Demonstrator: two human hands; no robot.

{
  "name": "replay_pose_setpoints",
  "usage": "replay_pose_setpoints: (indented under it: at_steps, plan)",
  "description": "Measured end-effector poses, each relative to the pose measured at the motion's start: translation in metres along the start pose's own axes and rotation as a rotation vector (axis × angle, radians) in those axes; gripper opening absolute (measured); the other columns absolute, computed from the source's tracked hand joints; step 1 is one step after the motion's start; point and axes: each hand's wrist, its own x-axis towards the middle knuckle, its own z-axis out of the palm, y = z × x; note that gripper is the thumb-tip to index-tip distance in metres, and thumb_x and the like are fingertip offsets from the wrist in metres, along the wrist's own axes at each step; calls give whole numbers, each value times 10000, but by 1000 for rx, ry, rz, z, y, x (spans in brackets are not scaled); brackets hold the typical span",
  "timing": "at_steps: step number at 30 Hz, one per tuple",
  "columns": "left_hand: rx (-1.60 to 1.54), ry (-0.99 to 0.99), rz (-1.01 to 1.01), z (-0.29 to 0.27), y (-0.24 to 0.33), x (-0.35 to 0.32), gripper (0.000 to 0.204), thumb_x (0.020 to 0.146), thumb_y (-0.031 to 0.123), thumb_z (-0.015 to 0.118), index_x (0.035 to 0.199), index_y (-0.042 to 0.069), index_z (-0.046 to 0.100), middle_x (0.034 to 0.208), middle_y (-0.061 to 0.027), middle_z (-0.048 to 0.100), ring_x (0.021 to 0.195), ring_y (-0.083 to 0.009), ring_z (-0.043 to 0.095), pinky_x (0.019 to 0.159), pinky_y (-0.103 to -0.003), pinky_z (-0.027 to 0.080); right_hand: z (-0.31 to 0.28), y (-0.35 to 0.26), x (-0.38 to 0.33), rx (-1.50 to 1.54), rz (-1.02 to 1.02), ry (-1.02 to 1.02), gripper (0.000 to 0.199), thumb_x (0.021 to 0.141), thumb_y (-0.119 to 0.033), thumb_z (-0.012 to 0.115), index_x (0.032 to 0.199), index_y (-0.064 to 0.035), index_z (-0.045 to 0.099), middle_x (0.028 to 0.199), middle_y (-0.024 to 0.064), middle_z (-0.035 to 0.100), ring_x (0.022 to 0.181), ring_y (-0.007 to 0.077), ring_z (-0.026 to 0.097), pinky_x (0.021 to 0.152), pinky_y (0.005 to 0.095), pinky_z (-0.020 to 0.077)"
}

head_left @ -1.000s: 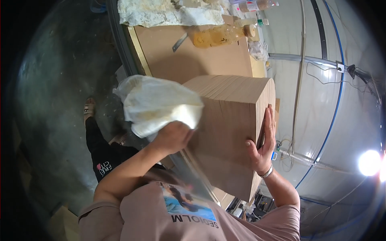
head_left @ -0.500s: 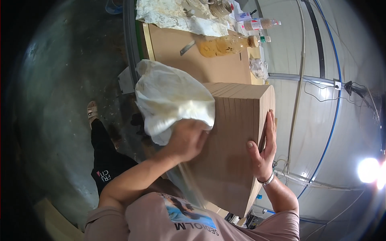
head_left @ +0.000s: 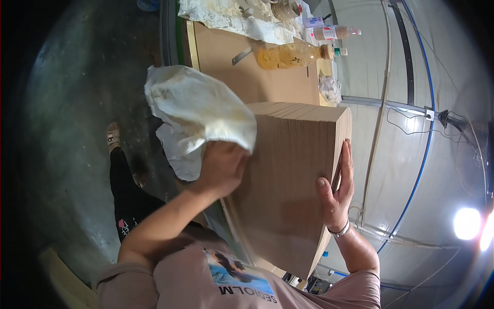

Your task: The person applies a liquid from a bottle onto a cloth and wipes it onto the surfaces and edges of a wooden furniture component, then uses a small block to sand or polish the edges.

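A thick stack of brown boards stands in front of me, thin lines marking the joints between its layers. My left hand is closed around the edge of a stained white cloth, which billows out beyond it. Its knuckles lie close to the left part of the stack's face; whether they touch is hard to tell. On the stack's right side, my right hand lies flat, fingers stretched along the side and thumb over the front corner.
Beyond the stack is a workbench with a metal scraper, a large bottle of amber liquid, a smaller bottle and a stained sheet. A pale wall with cables runs along the right.
My left hand has moved left across the stack's face, pulling the cloth left with it, partly past the bench edge. My right hand keeps its place on the stack.
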Motion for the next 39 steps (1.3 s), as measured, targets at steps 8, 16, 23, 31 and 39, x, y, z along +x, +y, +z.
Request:
replay_pose_setpoints:
  at_steps: [8,16,23,31,39]
  plan:
    - [56,87,4,-6,2,5,280,770,51,583,1046,46,630,1062,-175,624,1031,-393,568,937,-495,427,3,0,1,2,-14,17,891,822,-439,618,1478,38,251,1523,267,255,1426,386,237,1157,439,186]
    - [-279,-332,-426,-26,6,27,539,758,11,558,1293,72,520,1324,-169,510,1273,-404,419,1092,-548,293,2,-3,-4,-18,-5,0,887,818,-438,615,1480,30,255,1524,263,258,1425,383,240,1155,436,191]
    - [-16,64,-49,-2,-10,17,497,715,-47,510,1197,46,584,1299,-237,498,1260,-431,413,1070,-502,321,1,0,-2,19,-9,10,885,811,-413,624,1475,42,257,1524,269,253,1430,382,231,1158,433,185]
    - [-158,403,16,-26,-19,35,425,668,-142,526,1041,17,655,1089,-207,597,1063,-401,561,901,-428,455,3,4,0,47,13,2,892,815,-433,629,1472,47,262,1525,268,251,1435,376,223,1158,432,183]
    - [-38,355,-87,-29,-39,44,416,740,-127,513,1124,-8,625,1136,-220,578,1035,-389,566,889,-410,471,5,2,0,95,-5,11,922,818,-460,644,1466,68,256,1529,272,238,1441,373,208,1159,441,174]
